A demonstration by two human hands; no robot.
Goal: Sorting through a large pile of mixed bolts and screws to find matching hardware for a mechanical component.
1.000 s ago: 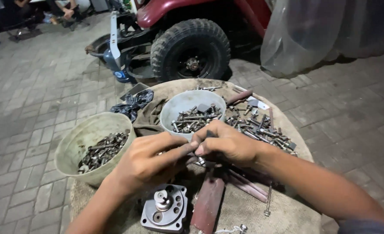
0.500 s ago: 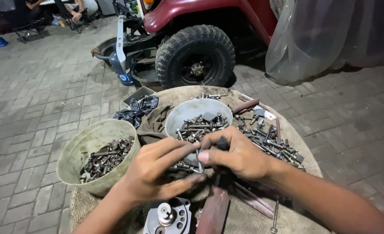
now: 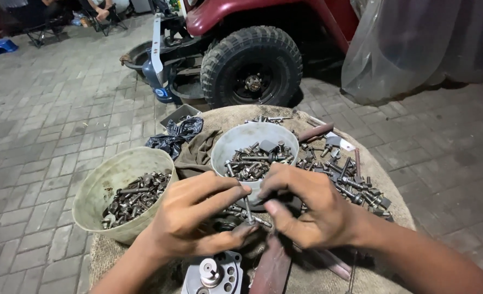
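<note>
My left hand [image 3: 195,215] and my right hand [image 3: 307,209] meet over a round table covered in sackcloth [image 3: 386,190]. Together they pinch a slim bolt [image 3: 248,209] that stands upright between the fingertips. Just behind them sits a grey-white bowl [image 3: 236,142] holding several bolts and nuts. A cream bowl [image 3: 113,174] with more dark bolts stands to the left of my left hand. Below the hands lies a round metal part with a central shaft [image 3: 211,272].
Loose bolts [image 3: 356,182] are scattered over the table's right side. A reddish-brown bar [image 3: 271,269] lies near the front edge. A black plastic bag [image 3: 170,136] and a brown rag [image 3: 195,155] sit at the back left. Behind stands a red vehicle's wheel [image 3: 252,68]; a clear plastic sheet [image 3: 415,43] hangs at right.
Both hands have dropped lower and nearer to me, away from the grey-white bowl. The bolt between the fingers now stands upright and is easier to see.
</note>
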